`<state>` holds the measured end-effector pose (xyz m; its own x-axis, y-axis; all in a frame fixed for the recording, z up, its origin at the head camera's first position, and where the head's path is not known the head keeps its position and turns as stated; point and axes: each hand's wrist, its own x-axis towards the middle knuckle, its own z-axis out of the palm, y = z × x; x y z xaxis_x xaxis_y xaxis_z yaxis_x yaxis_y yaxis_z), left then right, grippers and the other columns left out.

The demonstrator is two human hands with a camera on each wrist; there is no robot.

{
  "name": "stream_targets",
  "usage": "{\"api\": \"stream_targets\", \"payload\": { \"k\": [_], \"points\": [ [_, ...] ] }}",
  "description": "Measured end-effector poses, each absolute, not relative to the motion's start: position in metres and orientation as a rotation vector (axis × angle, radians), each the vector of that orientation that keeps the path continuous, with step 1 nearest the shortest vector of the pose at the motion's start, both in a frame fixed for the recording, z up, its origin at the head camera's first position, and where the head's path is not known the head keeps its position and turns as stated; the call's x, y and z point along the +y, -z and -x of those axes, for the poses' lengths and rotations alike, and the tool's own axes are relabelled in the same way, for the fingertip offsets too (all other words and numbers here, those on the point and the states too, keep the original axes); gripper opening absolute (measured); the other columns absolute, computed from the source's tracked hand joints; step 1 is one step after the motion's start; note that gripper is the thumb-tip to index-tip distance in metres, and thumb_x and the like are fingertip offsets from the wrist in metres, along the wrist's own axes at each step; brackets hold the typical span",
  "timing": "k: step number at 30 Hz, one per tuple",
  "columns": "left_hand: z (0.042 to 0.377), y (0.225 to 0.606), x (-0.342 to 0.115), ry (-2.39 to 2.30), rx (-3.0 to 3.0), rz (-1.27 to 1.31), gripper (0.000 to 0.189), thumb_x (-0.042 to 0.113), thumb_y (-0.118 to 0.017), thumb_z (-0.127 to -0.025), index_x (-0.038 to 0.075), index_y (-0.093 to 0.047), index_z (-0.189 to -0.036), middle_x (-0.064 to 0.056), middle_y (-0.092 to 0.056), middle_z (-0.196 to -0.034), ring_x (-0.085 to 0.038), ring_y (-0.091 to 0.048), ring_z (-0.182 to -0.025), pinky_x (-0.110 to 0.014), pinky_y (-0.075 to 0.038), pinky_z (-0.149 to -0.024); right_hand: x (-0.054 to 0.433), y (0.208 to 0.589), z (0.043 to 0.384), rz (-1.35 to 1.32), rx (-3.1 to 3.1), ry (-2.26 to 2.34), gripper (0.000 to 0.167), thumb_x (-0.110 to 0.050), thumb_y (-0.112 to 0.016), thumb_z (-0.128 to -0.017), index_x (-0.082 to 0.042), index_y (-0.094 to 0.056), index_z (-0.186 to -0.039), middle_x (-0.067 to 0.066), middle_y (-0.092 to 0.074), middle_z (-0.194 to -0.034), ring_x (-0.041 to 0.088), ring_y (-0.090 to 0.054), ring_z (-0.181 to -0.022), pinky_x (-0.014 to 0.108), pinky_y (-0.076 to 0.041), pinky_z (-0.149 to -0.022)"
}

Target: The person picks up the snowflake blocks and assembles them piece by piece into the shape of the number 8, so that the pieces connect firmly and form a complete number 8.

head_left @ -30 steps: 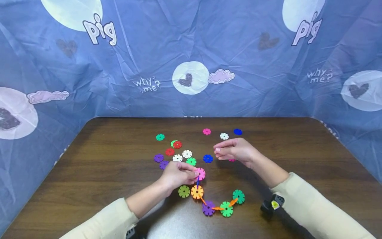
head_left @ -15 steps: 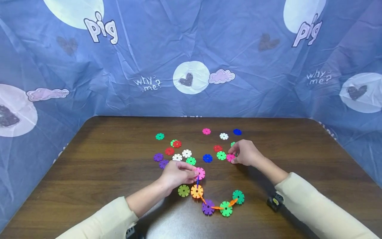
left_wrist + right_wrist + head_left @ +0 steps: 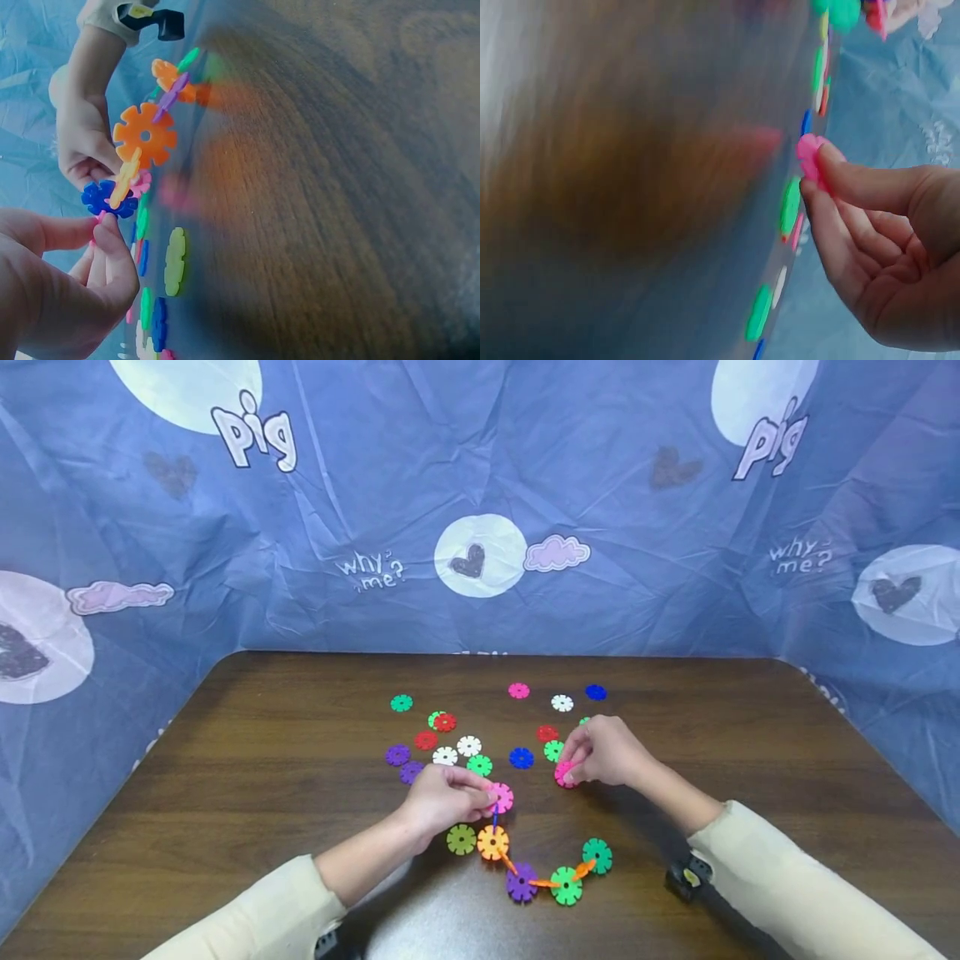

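Right fingers (image 3: 576,747) shifted nearer; both hands (image 3: 446,795) (image 3: 609,752) pinch pink discs (image 3: 503,798) (image 3: 564,775); brown table (image 3: 225,802), blue backdrop (image 3: 645,610).

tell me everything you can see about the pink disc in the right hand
The pink disc is bright pink, flat and round with a notched rim, and looks like plastic. The right hand pinches it between thumb and fingers, which cover part of it. In the head view it lies just nearer than a green disc and right of a blue one. It isn't joined to the linked chain. Whether its lower edge touches the table is unclear.
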<state>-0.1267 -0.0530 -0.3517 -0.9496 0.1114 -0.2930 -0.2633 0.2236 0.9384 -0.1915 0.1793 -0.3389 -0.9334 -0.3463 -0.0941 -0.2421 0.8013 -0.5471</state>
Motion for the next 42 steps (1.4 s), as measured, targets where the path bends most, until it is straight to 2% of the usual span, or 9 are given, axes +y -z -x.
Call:
{"api": "stream_targets", "payload": {
  "k": [7, 12, 20, 27, 36, 42],
  "points": [
    [0.127, 0.351, -0.053, -1.772, 2.202, 0.130, 0.014, -0.003, -0.067, -0.083, -0.007, -0.071, -0.095, -0.016, -0.074, -0.085, -0.008, -0.066, -0.066, -0.028, -0.061, -0.071, 0.160, 0.335, 0.174, 0.569, 2.597, 1.066, 0.010, -0.002, -0.081, -0.072, -0.005, -0.074, -0.078, 0.007, -0.073, -0.069, 0.014, -0.067, -0.057, 0.029, -0.058, -0.055],
    [0.127, 0.351, -0.053, -1.775, 2.206, 0.132, 0.014, -0.004, -0.066, -0.082, -0.007, -0.071, -0.095, -0.013, -0.074, -0.082, -0.008, -0.065, -0.065, -0.027, -0.061, -0.070, 0.151, 0.335, 0.166, 0.600, 2.520, 1.200, 0.010, -0.003, -0.082, -0.072, -0.003, -0.072, -0.077, 0.010, -0.074, -0.072, 0.016, -0.068, -0.058, 0.035, -0.060, -0.057],
    [0.127, 0.350, -0.054, -1.788, 2.186, 0.154, 0.013, -0.004, -0.066, -0.083, -0.007, -0.071, -0.095, -0.011, -0.073, -0.077, -0.008, -0.064, -0.063, -0.027, -0.061, -0.069, 0.142, 0.335, 0.154, 0.625, 2.648, 1.177, 0.011, -0.008, -0.084, -0.070, -0.009, -0.073, -0.072, 0.003, -0.073, -0.068, 0.009, -0.065, -0.055, 0.025, -0.052, -0.047],
    [0.127, 0.351, -0.053, -1.840, 2.101, 0.174, 0.016, -0.005, -0.066, -0.084, -0.010, -0.070, -0.098, -0.017, -0.074, -0.082, -0.008, -0.065, -0.062, -0.025, -0.061, -0.068, 0.134, 0.337, 0.141, 0.680, 2.820, 1.110, 0.013, -0.010, -0.085, -0.069, -0.011, -0.072, -0.069, -0.001, -0.071, -0.065, 0.002, -0.062, -0.056, 0.017, -0.052, -0.052],
    [0.125, 0.353, -0.049, -1.870, 2.106, 0.228, 0.017, -0.006, -0.069, -0.081, -0.011, -0.070, -0.097, -0.020, -0.074, -0.080, -0.006, -0.063, -0.057, -0.021, -0.059, -0.060, 0.129, 0.346, 0.132, 0.636, 2.892, 1.243, 0.014, -0.004, -0.084, -0.068, -0.010, -0.072, -0.067, 0.000, -0.071, -0.064, 0.002, -0.060, -0.055, 0.015, -0.052, -0.053],
    [0.125, 0.348, -0.050, -1.829, 2.065, 0.181, 0.018, -0.005, -0.068, -0.083, -0.012, -0.069, -0.099, -0.021, -0.074, -0.086, -0.007, -0.066, -0.061, -0.024, -0.061, -0.067, 0.135, 0.347, 0.137, 0.673, 2.812, 1.268, 0.012, -0.006, -0.084, -0.070, -0.010, -0.073, -0.069, 0.003, -0.072, -0.068, 0.005, -0.066, -0.062, 0.015, -0.055, -0.059]
  ]
}}
